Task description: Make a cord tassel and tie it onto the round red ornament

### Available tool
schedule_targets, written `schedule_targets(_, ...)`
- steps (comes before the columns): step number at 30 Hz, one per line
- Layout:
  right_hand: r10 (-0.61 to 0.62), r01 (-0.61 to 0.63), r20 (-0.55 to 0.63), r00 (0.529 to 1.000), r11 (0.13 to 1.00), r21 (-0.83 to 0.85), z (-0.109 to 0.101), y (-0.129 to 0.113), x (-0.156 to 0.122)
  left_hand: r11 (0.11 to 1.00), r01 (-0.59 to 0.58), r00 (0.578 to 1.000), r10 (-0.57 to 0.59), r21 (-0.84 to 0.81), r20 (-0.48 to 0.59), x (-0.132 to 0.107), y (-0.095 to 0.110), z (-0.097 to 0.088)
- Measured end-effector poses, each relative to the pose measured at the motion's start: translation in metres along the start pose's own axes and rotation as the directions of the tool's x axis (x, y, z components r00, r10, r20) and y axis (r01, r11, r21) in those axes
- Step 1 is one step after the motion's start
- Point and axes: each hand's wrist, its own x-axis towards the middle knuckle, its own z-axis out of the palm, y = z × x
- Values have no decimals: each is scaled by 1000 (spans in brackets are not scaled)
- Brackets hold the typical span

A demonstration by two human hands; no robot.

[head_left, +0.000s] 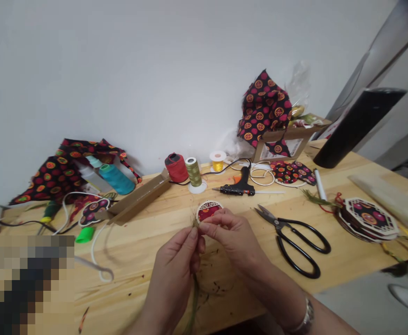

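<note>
My left hand point(179, 256) is closed in a pinch around a bundle of green threads point(193, 298); loose ends stick up above the thumb and the rest hangs down below the fist. Fingertips of my right hand point(230, 235) are pinched together against the same spot, beside the left thumb. What exactly they grip is too small to make out. Just behind the fingers shows a round ornament point(209, 210) with a pale fretwork rim and red patterned cloth, partly covered by my right hand. Black-handled scissors point(290, 237) lie spread to the right.
A black glue gun point(240, 184), a green thread cone point(193, 172), a red spool point(176, 168) and a yellow spool point(218, 163) stand behind. Stacked octagonal ornaments point(369, 218) lie right, near a black cylinder point(357, 128). Left are a cardboard strip point(141, 197) and teal thread point(118, 179).
</note>
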Motion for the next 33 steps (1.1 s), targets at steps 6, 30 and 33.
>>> schedule_targets(6, 70, -69, -10, 997, 996, 54, 0, 3, 0, 999, 22, 1000, -22, -30, -13, -1, 0, 1)
schedule_targets(30, 130, -134, 34, 991, 980, 148, 0, 6, 1, 999, 36, 997, -35, 18, -67, 0, -7, -6)
schedule_targets(33, 213, -206, -45, 976, 970, 132, -1, 5, 1, 999, 30, 997, -30, 11, -74, 0, -4, -5)
